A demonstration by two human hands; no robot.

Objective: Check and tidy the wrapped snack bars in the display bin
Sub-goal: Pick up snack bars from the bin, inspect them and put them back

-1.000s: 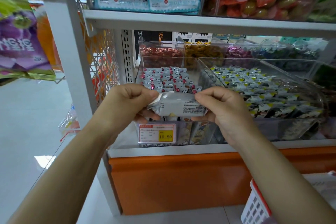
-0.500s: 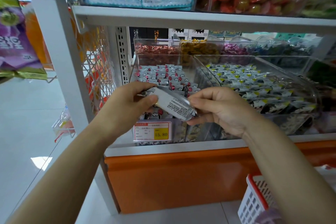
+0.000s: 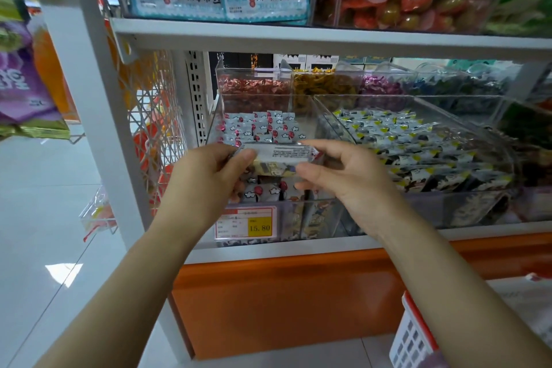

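Note:
A silver-white wrapped snack bar (image 3: 282, 155) with small printed text facing up is held level between both hands, above the front of a clear display bin (image 3: 219, 116). My left hand (image 3: 206, 179) pinches its left end and my right hand (image 3: 346, 176) pinches its right end. In the bin lie several pale blue wrapped bars with red and white print (image 3: 268, 128), in rows. More of them show under the held bar, near the front wall.
A yellow price tag reading 15.80 (image 3: 259, 227) hangs on the bin's front. A second clear bin with black, white and yellow bars (image 3: 418, 152) stands to the right. The shelf above (image 3: 298, 36) overhangs. A white and red basket (image 3: 412, 334) sits low right.
The bar was tilted half a second ago; now it lies level with its text side up, and both hands have shifted slightly forward over the bin.

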